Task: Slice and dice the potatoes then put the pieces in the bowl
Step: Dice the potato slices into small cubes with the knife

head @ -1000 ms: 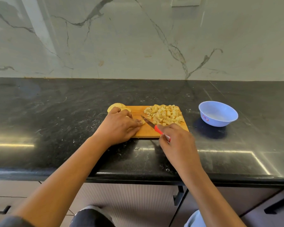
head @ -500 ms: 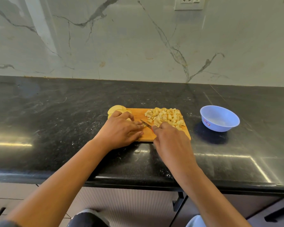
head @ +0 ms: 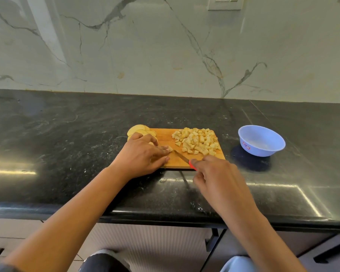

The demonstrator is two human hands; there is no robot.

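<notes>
On a wooden board [head: 165, 137] on a black tabletop [head: 67, 144], a left hand [head: 143, 156] pins a small potato piece [head: 170, 148] under its curled fingers [head: 161, 152], the piece peeking out at the fingertips. The right hand [head: 218, 177] grasps the red handle of a knife [head: 182, 157], its blade tip just beside that piece. Dice [head: 196, 141] heap on the board's right half, slices [head: 138, 129] stack at its far left corner, and the blue bowl [head: 259, 151] stands to the right, apart from the board.
</notes>
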